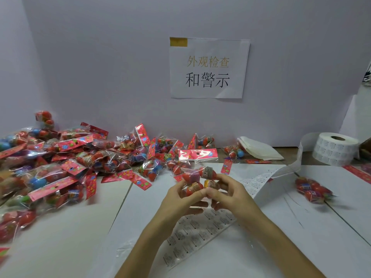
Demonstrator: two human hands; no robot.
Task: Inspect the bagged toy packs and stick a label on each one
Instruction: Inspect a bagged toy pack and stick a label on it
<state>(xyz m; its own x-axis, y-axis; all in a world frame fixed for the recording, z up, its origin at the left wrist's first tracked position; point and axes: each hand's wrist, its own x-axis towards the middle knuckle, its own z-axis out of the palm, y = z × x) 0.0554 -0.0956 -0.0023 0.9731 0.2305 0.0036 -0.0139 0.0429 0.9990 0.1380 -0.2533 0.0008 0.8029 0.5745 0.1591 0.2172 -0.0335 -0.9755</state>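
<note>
Nearest to the person, a long white strip of backing paper with rows of small printed labels (200, 227) lies across the white table sheet (261, 247) and passes under the wrists. Just beyond it, the left hand (180, 199) and the right hand (230, 192) together hold one toy pack (197, 177). It is a clear crinkly plastic bag with red egg-shaped toys and one yellow piece inside, and a shiny red card header on top. The fingers of both hands are curled around its lower part, and the pack is lifted above the table. I judge this pack to be light. The film looks thin, soft and slippery, and the hard eggs can shift inside. So it is better to hold it around the eggs or by the stiff header, and to press a label where the film lies tight on an egg. Whether a label is already on it, I cannot tell. Further right, a similar single pack (313, 190) lies alone. At the far left is the big pile of packs (70, 157), and at the far right the white roll of labels (335, 150).
</note>
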